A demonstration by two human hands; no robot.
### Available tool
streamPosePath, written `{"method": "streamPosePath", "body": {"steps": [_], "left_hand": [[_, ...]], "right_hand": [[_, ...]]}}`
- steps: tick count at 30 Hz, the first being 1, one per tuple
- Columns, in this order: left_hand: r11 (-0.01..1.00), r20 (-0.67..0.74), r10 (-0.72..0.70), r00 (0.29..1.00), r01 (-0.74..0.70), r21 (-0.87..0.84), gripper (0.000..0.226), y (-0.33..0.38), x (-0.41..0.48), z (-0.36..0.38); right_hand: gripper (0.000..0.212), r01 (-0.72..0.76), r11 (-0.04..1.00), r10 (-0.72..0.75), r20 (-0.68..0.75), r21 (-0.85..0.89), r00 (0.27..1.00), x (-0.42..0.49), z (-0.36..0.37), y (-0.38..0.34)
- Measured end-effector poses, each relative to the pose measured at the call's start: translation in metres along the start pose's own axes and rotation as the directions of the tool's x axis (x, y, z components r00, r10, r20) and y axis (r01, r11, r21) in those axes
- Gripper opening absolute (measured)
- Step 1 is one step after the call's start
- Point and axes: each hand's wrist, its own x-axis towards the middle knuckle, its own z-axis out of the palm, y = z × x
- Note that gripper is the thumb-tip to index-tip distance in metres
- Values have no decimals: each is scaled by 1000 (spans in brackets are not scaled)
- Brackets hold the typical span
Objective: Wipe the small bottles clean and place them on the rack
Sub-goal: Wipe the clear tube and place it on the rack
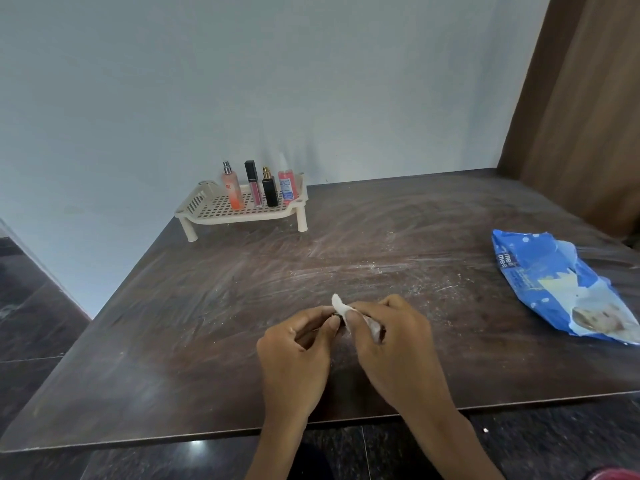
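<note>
We've got four bottles upright on the cream rack (221, 211) at the far-left of the table (398, 230): a peach spray bottle (232, 188), a pink lip-gloss tube (252, 185), a black perfume bottle (269, 189) and a pink sanitizer bottle w/ clear cap (287, 187). So most of the job looks done.

One item is left, we judge. Our left hand (294, 355) pinches a small dark object (337, 319) near the table's front edge, fingers closed narrow on it, while our right hand (391, 337) presses a white wipe (341, 306) against it. The object is almost fully hidden, so we can't confirm it's a bottle. A blue wipes pack (554, 289) lies at right, partly cut off by the frame.
</note>
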Motion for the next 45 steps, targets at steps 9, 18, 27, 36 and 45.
{"method": "streamPosePath", "body": {"steps": [9,18,27,36,45], "left_hand": [[1000,1,0,1000,0,-31,24,-4,8,4],[985,-123,-153,980,142,-94,10,-5,7,11],[997,-78,-60,995,56,-53,15,-8,5,6],[997,-23,-66,998,65,-44,19,-7,2,6],[996,-42,-54,998,50,-78,18,-10,5,5]], "right_hand": [[15,-119,991,117,-38,-61,992,3,-16,26],[14,-106,989,98,-78,-103,992,0,-7,25],[18,-19,998,19,-12,-60,1000,6,17,-5],[12,-81,991,70,-102,-107,992,-2,2,23],[19,-14,998,12,-42,-66,999,5,17,-7]]}}
